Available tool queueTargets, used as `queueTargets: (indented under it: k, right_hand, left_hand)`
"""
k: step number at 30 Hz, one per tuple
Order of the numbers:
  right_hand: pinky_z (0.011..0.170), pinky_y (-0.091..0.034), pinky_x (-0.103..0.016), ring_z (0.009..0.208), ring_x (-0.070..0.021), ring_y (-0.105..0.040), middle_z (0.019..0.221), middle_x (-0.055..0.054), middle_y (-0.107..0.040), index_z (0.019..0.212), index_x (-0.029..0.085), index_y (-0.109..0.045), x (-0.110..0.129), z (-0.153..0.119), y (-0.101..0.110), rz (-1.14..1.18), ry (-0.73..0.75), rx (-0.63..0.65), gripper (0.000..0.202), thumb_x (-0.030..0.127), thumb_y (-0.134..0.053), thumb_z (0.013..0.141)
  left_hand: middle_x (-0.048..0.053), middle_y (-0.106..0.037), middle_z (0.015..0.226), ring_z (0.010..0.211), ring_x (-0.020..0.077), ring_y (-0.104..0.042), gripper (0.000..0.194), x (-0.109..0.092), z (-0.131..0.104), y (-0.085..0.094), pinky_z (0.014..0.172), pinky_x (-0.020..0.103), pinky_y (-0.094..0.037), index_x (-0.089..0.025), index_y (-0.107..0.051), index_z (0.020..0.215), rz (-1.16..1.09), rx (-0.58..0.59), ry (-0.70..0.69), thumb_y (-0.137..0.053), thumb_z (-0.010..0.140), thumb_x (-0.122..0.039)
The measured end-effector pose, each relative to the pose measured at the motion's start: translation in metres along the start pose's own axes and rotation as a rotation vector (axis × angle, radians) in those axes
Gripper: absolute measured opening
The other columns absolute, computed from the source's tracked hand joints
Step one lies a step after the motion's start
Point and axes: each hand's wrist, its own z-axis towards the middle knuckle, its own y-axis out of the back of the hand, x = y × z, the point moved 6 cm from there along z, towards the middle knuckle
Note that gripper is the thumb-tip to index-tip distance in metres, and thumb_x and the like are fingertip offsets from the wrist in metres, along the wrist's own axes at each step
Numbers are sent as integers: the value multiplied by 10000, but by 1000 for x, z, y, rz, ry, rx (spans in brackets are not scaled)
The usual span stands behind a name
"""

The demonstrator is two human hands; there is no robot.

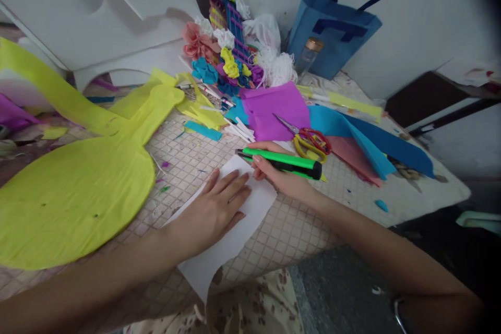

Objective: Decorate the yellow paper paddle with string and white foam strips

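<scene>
A piece of white paper (250, 219) lies on the table near its front edge, with one curved corner hanging over. My left hand (219, 206) rests flat on it, fingers spread. In my right hand (270, 167) is a green and black utility knife (289, 162), its tip end pointing left over the paper's far corner. Whether the blade touches the paper I cannot tell. Just beyond the knife lie scissors with red and yellow handles (313, 143), beside folded purple paper (277, 109). Several narrow white strips (239, 129) lie behind the white paper.
A large yellow paper-covered shape (78, 193) with a neck fills the left. Colourful paper flowers (230, 62) and a blue bag (332, 31) stand at the back, near a clear bottle (310, 55). Blue crepe paper (352, 128) lies right. White cut boards (129, 21) lean behind.
</scene>
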Motion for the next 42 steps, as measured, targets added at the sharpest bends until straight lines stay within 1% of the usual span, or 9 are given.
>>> queueTargets:
  k: [4, 10, 19, 24, 28, 31, 37, 42]
  right_hand:
    - [605, -560, -254, 640, -103, -633, 896, -22, -670, 1126, 225, -630, 0, 1, 0, -46, 10, 12, 335, 430, -571, 868]
    - [600, -560, -251, 646, -106, -634, 877, -14, -666, 1119, 235, -630, -2, 3, 1, -31, 5, 38, 326, 430, -579, 863]
    - [573, -547, -238, 612, -112, -632, 710, 14, -654, 1127, 232, -629, 1, 5, -2, -36, 14, 77, 332, 431, -574, 866]
    - [558, -548, -233, 604, -110, -634, 724, 12, -655, 1114, 230, -632, 2, 7, -2, -66, 17, 94, 332, 440, -569, 865]
    - [558, -550, -235, 612, -106, -634, 793, 0, -662, 1117, 228, -626, -1, 9, -2, -66, -11, 102, 345, 453, -568, 862]
    - [562, -545, -236, 622, -107, -629, 803, -4, -654, 1111, 223, -624, -1, 9, -2, -68, -8, 113, 352, 467, -560, 865]
    - [596, -549, -249, 647, -112, -632, 807, -2, -642, 1168, 234, -595, -1, 8, -1, -60, -8, 67, 403, 498, -543, 868]
    - [612, -550, -239, 653, -98, -610, 839, -3, -627, 1163, 228, -594, 0, 9, -4, -66, -6, 111, 395, 491, -541, 873]
  left_hand:
    - [155, -437, 1442, 1355, 309, -363, 360, 0, 0, 1, 1112, 593, -250, -146, -512, 1286, -5, 3, 0, -465, 952, -270]
    - [158, -472, 1402, 1349, 306, -369, 337, -1, 1, 2, 1109, 595, -261, -143, -535, 1261, -18, 3, 12, -439, 960, -261]
    - [169, -460, 1407, 1329, 335, -386, 356, -1, 2, 0, 1091, 611, -281, -123, -521, 1274, 27, 12, -8, -460, 949, -256]
    - [166, -455, 1413, 1344, 325, -369, 342, 0, 1, 1, 1101, 611, -259, -134, -522, 1266, -7, 4, 3, -453, 950, -245]
    - [169, -454, 1407, 1334, 328, -378, 342, -1, 2, 2, 1096, 612, -271, -129, -516, 1267, 9, 3, -2, -448, 949, -236]
    - [179, -463, 1382, 1321, 323, -396, 330, -2, 3, 2, 1091, 610, -284, -126, -525, 1252, 7, 16, 6, -440, 950, -229]
    - [185, -470, 1357, 1315, 320, -403, 330, -2, 3, 2, 1088, 612, -287, -120, -524, 1251, 21, 22, 3, -433, 955, -236]
    - [192, -469, 1361, 1321, 328, -396, 333, -3, 3, 3, 1092, 611, -282, -112, -526, 1254, 16, 21, 5, -439, 953, -226]
